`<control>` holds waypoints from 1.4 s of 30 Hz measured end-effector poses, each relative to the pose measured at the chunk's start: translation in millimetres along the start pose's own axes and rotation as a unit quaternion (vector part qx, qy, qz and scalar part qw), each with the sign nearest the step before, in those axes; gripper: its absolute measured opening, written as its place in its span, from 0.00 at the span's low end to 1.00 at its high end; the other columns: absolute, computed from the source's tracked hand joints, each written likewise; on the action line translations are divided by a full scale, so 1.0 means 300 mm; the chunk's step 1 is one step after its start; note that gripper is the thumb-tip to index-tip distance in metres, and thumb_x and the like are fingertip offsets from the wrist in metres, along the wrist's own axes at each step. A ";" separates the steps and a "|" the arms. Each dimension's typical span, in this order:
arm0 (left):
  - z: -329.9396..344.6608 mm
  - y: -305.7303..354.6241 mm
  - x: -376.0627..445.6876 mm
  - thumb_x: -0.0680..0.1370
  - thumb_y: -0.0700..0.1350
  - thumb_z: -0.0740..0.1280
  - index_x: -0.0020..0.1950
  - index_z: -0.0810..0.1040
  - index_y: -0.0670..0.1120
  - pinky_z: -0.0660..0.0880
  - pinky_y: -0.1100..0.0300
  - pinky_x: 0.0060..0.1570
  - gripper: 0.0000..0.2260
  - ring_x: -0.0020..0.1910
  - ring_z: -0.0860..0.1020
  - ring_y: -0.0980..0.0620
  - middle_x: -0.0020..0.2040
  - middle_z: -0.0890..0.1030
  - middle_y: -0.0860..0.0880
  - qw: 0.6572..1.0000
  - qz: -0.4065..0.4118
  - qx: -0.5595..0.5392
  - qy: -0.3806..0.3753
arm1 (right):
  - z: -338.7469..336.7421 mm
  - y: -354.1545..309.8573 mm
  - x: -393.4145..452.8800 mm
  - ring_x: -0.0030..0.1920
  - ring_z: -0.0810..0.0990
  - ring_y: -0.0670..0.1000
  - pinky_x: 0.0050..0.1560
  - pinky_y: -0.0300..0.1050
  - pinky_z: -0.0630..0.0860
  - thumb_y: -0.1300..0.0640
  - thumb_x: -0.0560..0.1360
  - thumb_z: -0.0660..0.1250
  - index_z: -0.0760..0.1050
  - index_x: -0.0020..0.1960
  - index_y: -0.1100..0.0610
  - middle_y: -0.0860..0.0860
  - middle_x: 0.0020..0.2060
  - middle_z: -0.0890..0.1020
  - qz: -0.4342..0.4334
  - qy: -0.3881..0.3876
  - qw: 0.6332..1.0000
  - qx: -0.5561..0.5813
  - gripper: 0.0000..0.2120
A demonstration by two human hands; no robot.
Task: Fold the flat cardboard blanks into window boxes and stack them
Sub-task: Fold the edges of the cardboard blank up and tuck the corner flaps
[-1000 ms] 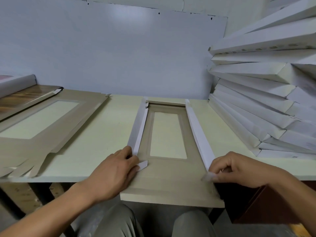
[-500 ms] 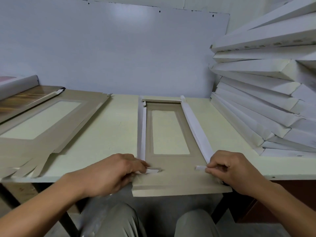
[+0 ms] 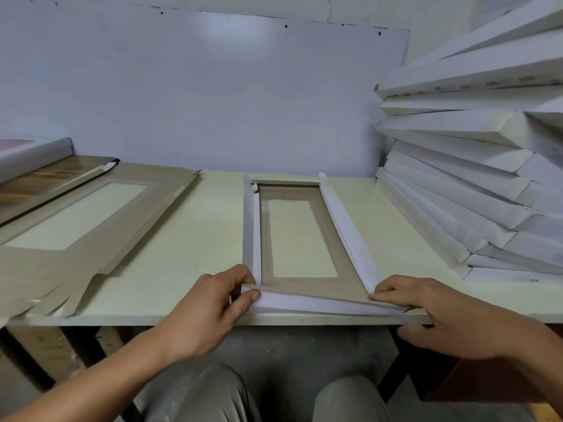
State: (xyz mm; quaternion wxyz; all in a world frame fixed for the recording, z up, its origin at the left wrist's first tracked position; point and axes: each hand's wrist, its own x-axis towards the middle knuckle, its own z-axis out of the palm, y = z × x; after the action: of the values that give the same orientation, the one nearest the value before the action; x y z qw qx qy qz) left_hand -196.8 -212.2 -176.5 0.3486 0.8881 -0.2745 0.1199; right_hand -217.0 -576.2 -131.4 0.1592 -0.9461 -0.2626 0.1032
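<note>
Pale table [image 3: 195, 239], kraft window blank [image 3: 304, 287], white flaps

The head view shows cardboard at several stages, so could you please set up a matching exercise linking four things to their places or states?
Things:
1. half-folded blank
2. flat blanks
3. folded boxes
4. near end flap

States:
A. stacked at the table's right
B. lying unfolded at the table's left
C. mid-table, long side walls raised
D. raised between the left hand and right hand

Pairs: 1-C, 2-B, 3-A, 4-D
</note>
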 end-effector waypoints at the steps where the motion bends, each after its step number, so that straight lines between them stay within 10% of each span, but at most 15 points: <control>1: 0.007 0.001 0.005 0.80 0.49 0.65 0.41 0.72 0.54 0.66 0.66 0.32 0.08 0.30 0.71 0.55 0.31 0.74 0.55 1.000 -0.021 -0.015 0.006 | -0.001 0.004 0.008 0.61 0.75 0.42 0.60 0.37 0.72 0.44 0.75 0.65 0.76 0.65 0.44 0.38 0.59 0.75 -0.003 0.001 1.000 0.016 0.19; 3: 0.015 0.002 0.018 0.80 0.48 0.66 0.40 0.73 0.54 0.65 0.66 0.31 0.09 0.29 0.69 0.57 0.29 0.72 0.56 0.997 -0.062 -0.038 0.013 | -0.001 0.014 0.035 0.50 0.81 0.45 0.51 0.39 0.76 0.47 0.78 0.66 0.81 0.52 0.45 0.44 0.48 0.81 0.000 0.044 0.997 0.067 0.07; 11: 0.007 0.004 0.098 0.79 0.46 0.67 0.38 0.76 0.48 0.65 0.64 0.31 0.10 0.28 0.68 0.56 0.28 0.74 0.53 0.987 -0.154 -0.046 0.018 | -0.020 0.077 0.176 0.27 0.76 0.47 0.34 0.39 0.73 0.56 0.81 0.61 0.67 0.32 0.55 0.46 0.26 0.71 0.099 0.053 0.987 0.117 0.19; 15: -0.004 0.009 0.143 0.78 0.47 0.68 0.43 0.75 0.51 0.63 0.65 0.30 0.05 0.27 0.69 0.57 0.29 0.74 0.54 0.983 -0.179 0.003 -0.048 | 0.007 0.093 0.245 0.31 0.64 0.47 0.36 0.45 0.62 0.56 0.80 0.63 0.70 0.34 0.60 0.48 0.28 0.66 0.103 0.024 0.993 0.056 0.16; 21: 0.009 0.041 0.185 0.79 0.50 0.62 0.50 0.71 0.54 0.71 0.56 0.39 0.02 0.40 0.75 0.50 0.39 0.75 0.55 0.961 -0.179 0.171 -0.125 | 0.040 0.059 0.247 0.42 0.80 0.41 0.47 0.43 0.78 0.50 0.77 0.67 0.80 0.44 0.46 0.39 0.40 0.82 0.134 0.087 0.987 0.030 0.04; 27: 0.043 0.020 0.188 0.80 0.47 0.54 0.44 0.65 0.52 0.66 0.55 0.35 0.06 0.40 0.73 0.44 0.42 0.75 0.50 0.941 -0.158 0.267 -0.136 | 0.054 -0.015 0.186 0.49 0.70 0.42 0.48 0.42 0.69 0.28 0.75 0.51 0.76 0.51 0.41 0.38 0.48 0.73 0.060 0.131 0.973 -0.178 0.22; 37: 0.063 0.039 0.141 0.79 0.67 0.43 0.42 0.76 0.52 0.64 0.53 0.49 0.28 0.49 0.68 0.50 0.46 0.73 0.54 0.919 -0.022 0.386 -0.081 | 0.135 -0.034 0.214 0.44 0.73 0.52 0.50 0.48 0.69 0.48 0.84 0.54 0.70 0.44 0.57 0.49 0.41 0.75 0.008 0.095 0.986 -0.140 0.16; 42: 0.101 0.085 0.130 0.80 0.47 0.59 0.57 0.73 0.50 0.71 0.53 0.51 0.08 0.51 0.74 0.49 0.51 0.75 0.50 0.966 0.063 0.182 -0.170 | 0.199 -0.086 0.256 0.40 0.73 0.51 0.46 0.48 0.70 0.52 0.83 0.57 0.74 0.40 0.57 0.50 0.37 0.76 -0.086 0.161 0.976 -0.115 0.16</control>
State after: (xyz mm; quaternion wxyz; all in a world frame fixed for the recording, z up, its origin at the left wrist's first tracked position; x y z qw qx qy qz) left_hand -178.8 -264.2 -168.8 0.1209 0.9248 -0.3588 0.0366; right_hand -180.9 -499.9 -186.1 0.0980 -0.9362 -0.3236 -0.0957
